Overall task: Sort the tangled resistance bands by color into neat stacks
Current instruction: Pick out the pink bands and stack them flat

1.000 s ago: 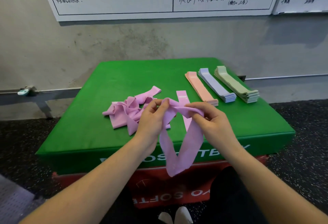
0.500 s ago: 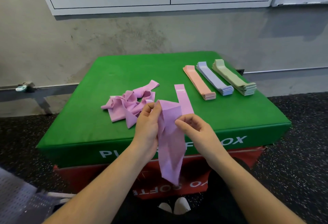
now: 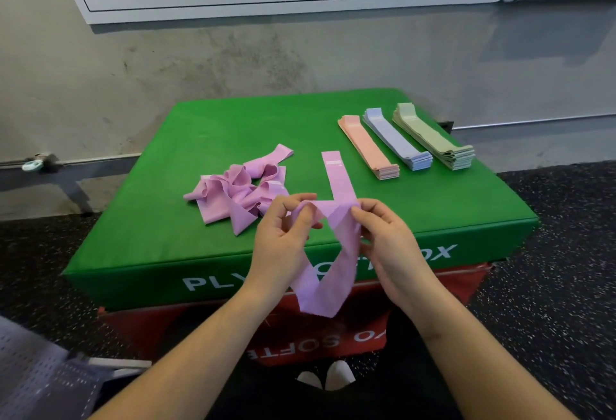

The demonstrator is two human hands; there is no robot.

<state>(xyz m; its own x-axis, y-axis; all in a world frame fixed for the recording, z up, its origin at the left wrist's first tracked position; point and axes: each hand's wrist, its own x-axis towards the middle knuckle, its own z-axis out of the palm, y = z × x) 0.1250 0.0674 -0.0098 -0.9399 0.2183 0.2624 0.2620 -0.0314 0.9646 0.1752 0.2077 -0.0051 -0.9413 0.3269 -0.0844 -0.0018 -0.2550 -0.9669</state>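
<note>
**Pink band spread open between both hands**

Since half a second ago the hands have drawn apart, so the band that hung folded now opens into a loop. The green plyo box [image 3: 213, 139] – serving as the table – carries three finished stacks at its far right: the green stack [image 3: 433, 141], the lavender stack [image 3: 396, 139] and the peach stack [image 3: 366, 146]. The tangled pink pile [image 3: 240, 189] lies left of centre, and one flat pink band [image 3: 336, 176] starts the fourth stack. The left hand [image 3: 280, 246] and right hand [image 3: 390, 246] each pinch the top edge of the held pink band [image 3: 326, 273] – its loop dangles below the grip, over the box's front edge. The step looks like flattening; next it needs laying squarely onto the flat band.
</note>
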